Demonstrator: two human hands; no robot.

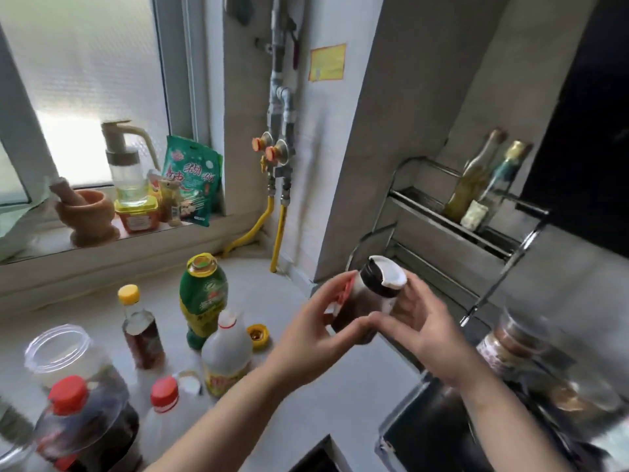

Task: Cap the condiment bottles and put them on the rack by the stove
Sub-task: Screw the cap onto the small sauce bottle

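Dark sauce bottle (pixel 366 303) held up mid-frame, right of centre, tilted, black neck topped by white flip cap (pixel 391 274) hanging partly open. Left hand (pixel 318 330) curled round bottle's left side, fingers over red-white label; right hand (pixel 420 327) wrapped round right side, fingertips near the cap. Both thumbs meeting low on the front of the bottle.

Just behind, right of centre: metal two-tier rack (pixel 469 233) against grey wall, two tall glass bottles (pixel 483 180) standing on upper shelf.

Lower left on white counter (pixel 272 277): green bottle (pixel 202 301) uncapped, yellow cap (pixel 257 336) lying beside it; small yellow-capped bottle (pixel 139 325); white bottle with red ring (pixel 226 356); red-capped bottles (pixel 164 393) at bottom edge; clear open jar (pixel 59 349).

Upper left on windowsill: mortar and pestle (pixel 85 212), pump dispenser (pixel 126 165), green packet (pixel 192 185). Gas pipes with valves (pixel 275 149) top centre. Blurred jar (pixel 520 338) at lower right.
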